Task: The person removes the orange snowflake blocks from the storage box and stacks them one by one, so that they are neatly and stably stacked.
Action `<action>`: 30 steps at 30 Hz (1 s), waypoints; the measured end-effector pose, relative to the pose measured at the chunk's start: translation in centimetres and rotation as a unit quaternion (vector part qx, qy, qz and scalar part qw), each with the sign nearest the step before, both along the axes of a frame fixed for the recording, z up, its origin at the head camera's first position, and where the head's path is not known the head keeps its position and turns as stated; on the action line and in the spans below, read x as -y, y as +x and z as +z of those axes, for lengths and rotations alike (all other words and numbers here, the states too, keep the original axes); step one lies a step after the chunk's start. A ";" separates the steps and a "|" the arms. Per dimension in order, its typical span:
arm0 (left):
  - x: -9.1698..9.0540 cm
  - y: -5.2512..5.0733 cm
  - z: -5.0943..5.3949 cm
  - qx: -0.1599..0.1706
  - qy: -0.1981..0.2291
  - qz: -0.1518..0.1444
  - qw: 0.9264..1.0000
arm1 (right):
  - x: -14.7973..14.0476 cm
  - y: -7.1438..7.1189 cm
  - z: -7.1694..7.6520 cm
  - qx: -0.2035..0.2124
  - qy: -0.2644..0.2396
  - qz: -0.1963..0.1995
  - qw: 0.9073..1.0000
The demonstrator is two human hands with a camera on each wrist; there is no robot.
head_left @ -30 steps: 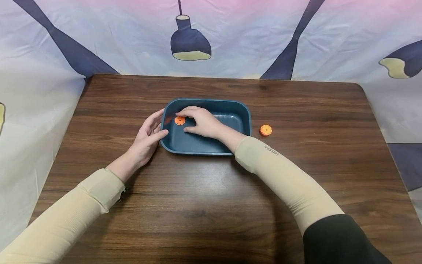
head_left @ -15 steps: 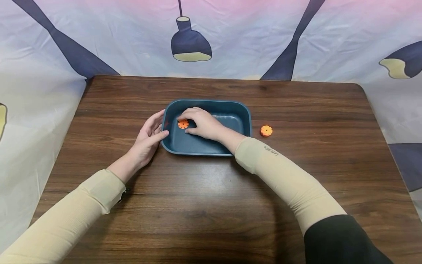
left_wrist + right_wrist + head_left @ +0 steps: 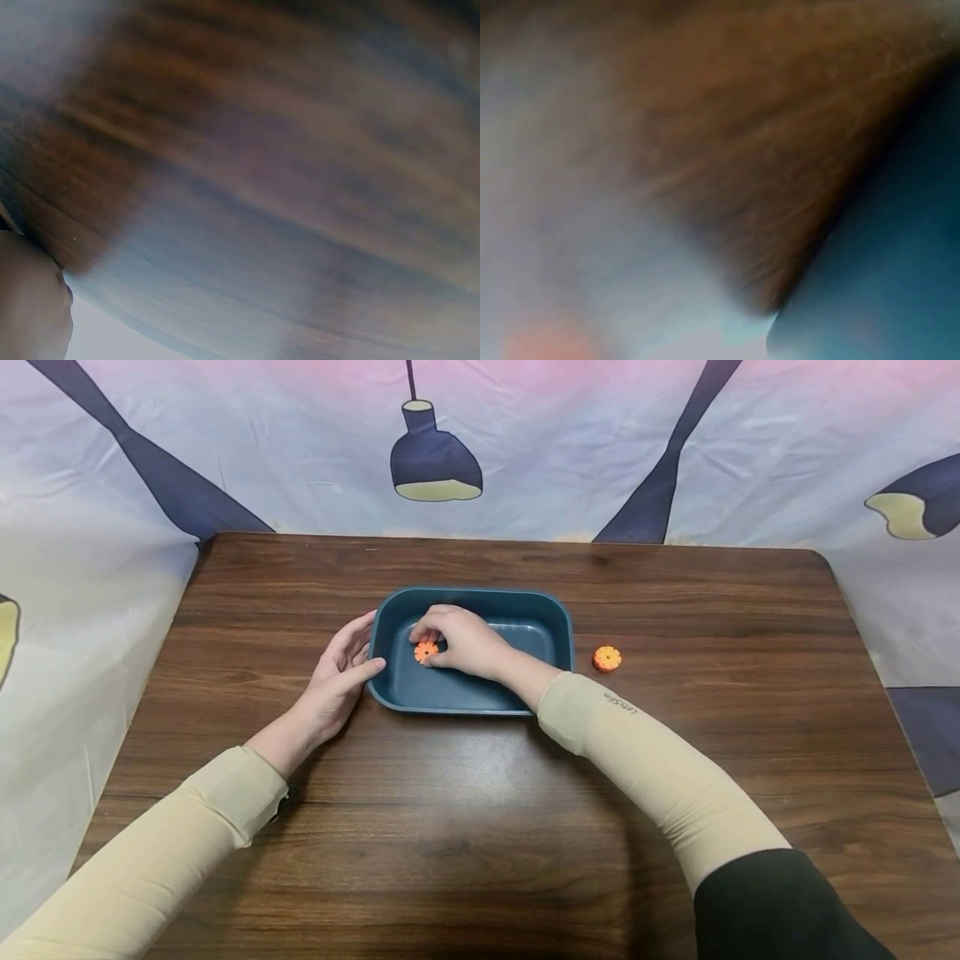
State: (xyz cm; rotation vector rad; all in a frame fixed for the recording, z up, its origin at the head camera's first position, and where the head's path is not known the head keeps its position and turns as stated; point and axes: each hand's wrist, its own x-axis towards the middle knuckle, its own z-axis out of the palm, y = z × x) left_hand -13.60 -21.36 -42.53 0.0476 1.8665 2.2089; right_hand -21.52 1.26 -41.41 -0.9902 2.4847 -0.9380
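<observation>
A dark blue rectangular tub (image 3: pixel 480 697) stands on the wooden table in the head view. My left hand (image 3: pixel 337 681) holds its left end, thumb over the rim and fingers along the outer wall. Inside the tub, my right hand (image 3: pixel 465 642) pinches a flat orange notched disc (image 3: pixel 426 652) between thumb and fingertips, near the left part of the floor. Part of the disc's edge is hidden by the fingers. The left wrist view catches only a bit of skin at lower left, and the right wrist view shows the tub's wall (image 3: pixel 885 255), blurred.
Just right of the tub, another orange notched disc (image 3: pixel 607 658), thick like a small stack, lies on the wooden table (image 3: pixel 450 843). A printed cloth (image 3: pixel 540 460) hangs behind the table and along its sides.
The orange disc in the tub has shifted right and nearer to me. My right thumb and fingers have closed on it. My left hand stays on the tub's end.
</observation>
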 end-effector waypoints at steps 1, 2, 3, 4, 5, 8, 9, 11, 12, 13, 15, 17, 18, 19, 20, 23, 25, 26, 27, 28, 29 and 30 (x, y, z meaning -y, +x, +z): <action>0.0 0.0 0.0 0.000 0.000 0.000 1.000 | 0.0 0.0 0.0 0.002 0.000 0.000 1.000; 0.0 0.0 0.0 -0.001 0.001 0.000 1.000 | -0.1 0.0 0.1 0.004 0.001 0.000 1.000; 0.0 0.1 0.0 -0.001 0.002 0.000 1.000 | -0.2 0.0 0.1 0.005 0.001 0.001 1.000; 0.0 0.1 0.0 -0.002 0.002 0.000 1.000 | -0.3 0.0 0.1 0.006 0.001 0.001 1.000; 0.0 0.1 0.0 -0.003 0.002 0.000 1.000 | -0.3 0.0 0.2 0.007 0.001 0.002 1.000; 0.0 0.1 0.0 -0.004 0.003 0.000 1.000 | -0.6 0.0 0.3 0.013 -0.008 0.001 1.000; 0.0 0.1 0.0 -0.004 0.003 0.000 1.000 | -0.7 -0.1 0.3 0.016 -0.012 0.001 1.000; 0.0 0.1 0.0 -0.003 0.003 0.000 1.000 | -0.9 -0.1 0.4 0.024 -0.018 0.002 1.000; 0.0 0.1 0.0 -0.002 0.003 0.000 1.000 | -1.0 -0.2 0.5 0.027 -0.020 0.004 0.999; 0.0 0.0 0.0 -0.002 0.004 0.000 1.000 | -1.1 -0.2 0.5 0.030 -0.020 0.006 0.999; 0.0 0.0 -0.1 0.000 0.005 0.001 1.000 | -1.4 -0.3 0.7 0.037 -0.022 0.010 0.999; 0.0 0.1 -0.1 0.000 0.006 0.002 1.000 | -1.7 -0.4 1.0 0.042 -0.024 0.014 0.999; 0.0 0.1 -0.1 0.001 0.006 0.002 1.000 | -2.0 -0.4 1.1 0.045 -0.025 0.013 0.999; 0.0 0.1 -0.1 0.000 0.007 0.003 1.000 | -2.2 -0.5 1.3 0.050 -0.028 0.011 0.998; 0.0 0.1 -0.1 0.000 0.008 0.003 1.000 | -2.5 -0.6 1.5 0.053 -0.033 0.008 0.998; 0.0 0.1 -0.2 -0.002 0.012 0.003 1.000 | -3.5 -0.7 2.3 0.062 -0.050 -0.004 0.997; 0.1 0.1 -0.2 -0.004 0.014 0.003 1.000 | -4.3 -0.8 2.9 0.067 -0.065 -0.016 0.995; 0.1 0.1 -0.2 -0.005 0.014 0.003 1.000 | -4.7 -0.9 3.1 0.067 -0.070 -0.021 0.995; 0.1 0.1 -0.2 -0.005 0.014 0.003 1.000 | -5.1 -0.9 3.4 0.067 -0.076 -0.026 0.995; 0.1 0.1 -0.2 -0.006 0.014 0.003 1.000 | -5.6 -0.9 3.7 0.066 -0.079 -0.031 0.994; 0.1 0.1 -0.3 -0.006 0.015 0.003 1.000 | -6.0 -1.0 3.9 0.065 -0.083 -0.037 0.994; 0.1 0.1 -0.3 -0.006 0.015 0.003 1.000 | -6.4 -1.0 4.1 0.064 -0.087 -0.043 0.993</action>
